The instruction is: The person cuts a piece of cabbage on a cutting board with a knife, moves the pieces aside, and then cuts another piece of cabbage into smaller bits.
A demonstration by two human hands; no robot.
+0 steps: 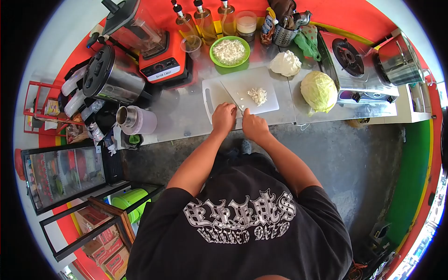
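A white cutting board lies on the metal counter. My right hand is wrapped round the handle of a knife, whose blade points up and left across the board. Just left of the knife, my left hand rests at the board's front edge with its fingers curled; what they hold, if anything, is hidden. A small pile of chopped white pieces sits on the board's right part, with a few bits near the blade. Behind the board stands a green bowl full of chopped white pieces.
Right of the board are a cabbage, a white bundle and a gas stove with a pot. A red blender, a large steel pot and a flask stand left. Pump bottles line the back.
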